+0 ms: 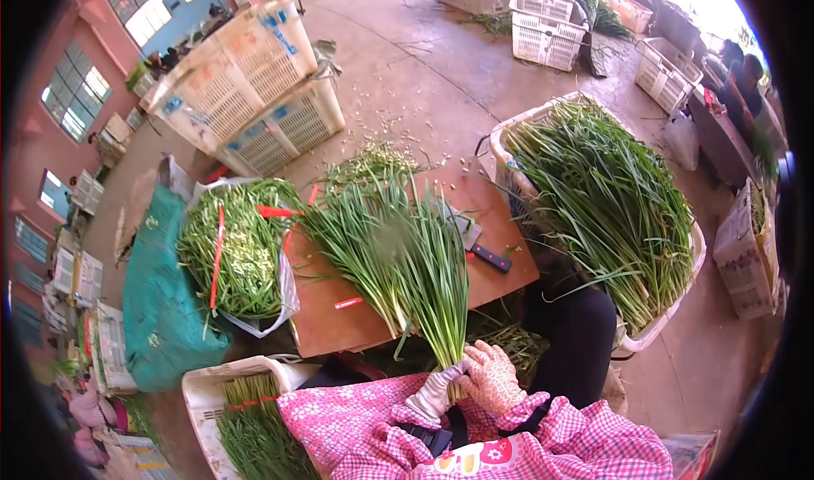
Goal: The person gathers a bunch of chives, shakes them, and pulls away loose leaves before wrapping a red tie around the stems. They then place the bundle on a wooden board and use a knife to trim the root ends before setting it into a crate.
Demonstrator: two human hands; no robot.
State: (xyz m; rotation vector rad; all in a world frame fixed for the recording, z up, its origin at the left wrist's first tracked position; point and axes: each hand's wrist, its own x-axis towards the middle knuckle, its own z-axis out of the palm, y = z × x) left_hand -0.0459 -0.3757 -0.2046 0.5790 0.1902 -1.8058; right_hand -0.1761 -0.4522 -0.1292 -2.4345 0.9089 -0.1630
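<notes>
A bunch of long green chives (437, 298) has its pale stalk ends at my lap and its leaves spread over a brown board (500, 285). My left hand (437, 393), in a pale grey glove, is closed around the stalk ends. My right hand (492, 376), in a patterned orange-and-white glove, presses against the same ends from the right, fingers bent over them. Another pile of chives (360, 251) lies on the board, left of the bunch. A cleaver (490, 258) with a black handle rests to its right. Red strips (348, 303) lie on the board.
A white crate (697, 251) heaped with chives stands at right. Left of the board is a bag of trimmings (240, 251) beside a teal sack (157, 285). Another crate (203, 399) at lower left holds banded chives. Stacked crates (246, 64) stand behind; a person (746, 81) is far right.
</notes>
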